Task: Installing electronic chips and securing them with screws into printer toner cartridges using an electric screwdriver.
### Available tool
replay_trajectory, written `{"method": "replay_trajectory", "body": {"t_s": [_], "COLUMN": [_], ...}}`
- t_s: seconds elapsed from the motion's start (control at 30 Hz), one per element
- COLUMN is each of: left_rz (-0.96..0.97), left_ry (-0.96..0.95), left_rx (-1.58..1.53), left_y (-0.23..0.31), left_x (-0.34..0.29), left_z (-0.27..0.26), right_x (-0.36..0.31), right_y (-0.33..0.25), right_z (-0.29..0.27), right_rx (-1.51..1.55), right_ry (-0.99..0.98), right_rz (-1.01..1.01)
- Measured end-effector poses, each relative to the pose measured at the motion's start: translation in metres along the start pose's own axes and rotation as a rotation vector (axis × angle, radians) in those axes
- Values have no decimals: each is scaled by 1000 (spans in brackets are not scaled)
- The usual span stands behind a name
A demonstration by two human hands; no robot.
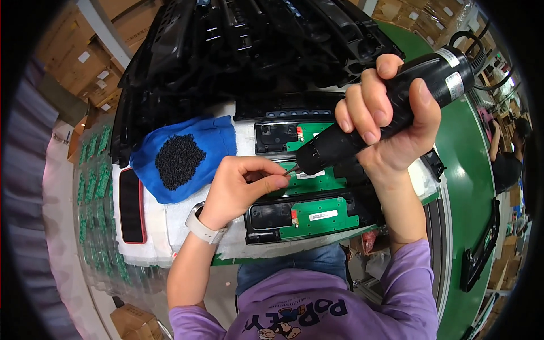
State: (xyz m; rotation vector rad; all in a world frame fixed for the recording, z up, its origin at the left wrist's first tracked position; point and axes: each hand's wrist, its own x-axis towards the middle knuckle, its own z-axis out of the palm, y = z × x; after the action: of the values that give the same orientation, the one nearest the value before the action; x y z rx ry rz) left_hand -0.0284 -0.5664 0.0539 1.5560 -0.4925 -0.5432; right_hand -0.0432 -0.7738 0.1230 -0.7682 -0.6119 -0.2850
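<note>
My right hand is wrapped round a black corded electric screwdriver, its nose tilted down to the left. At its tip, the fingers of my left hand are pinched together against the thin bit; whatever small thing they hold is hidden. Under both hands lies a black plastic housing with a green circuit board, partly covered by the screwdriver. A similar housing with a green board sits nearer me, and another board farther off. Small black screws are heaped on a blue cloth to the left.
A phone with a red edge lies at the table's left side. Many black plastic parts are stacked at the back. Bagged green boards stand farther left. The screwdriver's cable runs off right, where another person is visible.
</note>
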Motion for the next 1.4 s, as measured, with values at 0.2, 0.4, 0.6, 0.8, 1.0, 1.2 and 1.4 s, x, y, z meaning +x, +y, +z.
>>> {"method": "replay_trajectory", "body": {"t_s": [0.2, 0.4, 0.6, 0.8, 1.0, 1.2, 1.4], "left_rz": [-9, -23, 254, 540, 493, 483, 430], "left_ry": [-18, 10, 71, 147, 77, 81, 65], "left_rx": [102, 79, 314, 714, 726, 711, 601], "left_y": [2, -2, 2, -6, -10, -15, -20], "left_x": [1, 1, 3, 7, 6, 5, 7], "left_z": [1, 5, 6, 4, 9, 7, 9], "right_x": [-3, -3, -5, -16, -19, -22, -24], "right_y": [3, 2, -3, 11, 16, 27, 27], "right_z": [5, 9, 12, 18, 17, 20, 25], "right_rx": [-18, -33, -321, -427, -460, -444, -525], "right_ry": [46, 167, 31, -12, 0, -59, -107], "right_rz": [41, 59, 273, 358, 322, 300, 292]}}
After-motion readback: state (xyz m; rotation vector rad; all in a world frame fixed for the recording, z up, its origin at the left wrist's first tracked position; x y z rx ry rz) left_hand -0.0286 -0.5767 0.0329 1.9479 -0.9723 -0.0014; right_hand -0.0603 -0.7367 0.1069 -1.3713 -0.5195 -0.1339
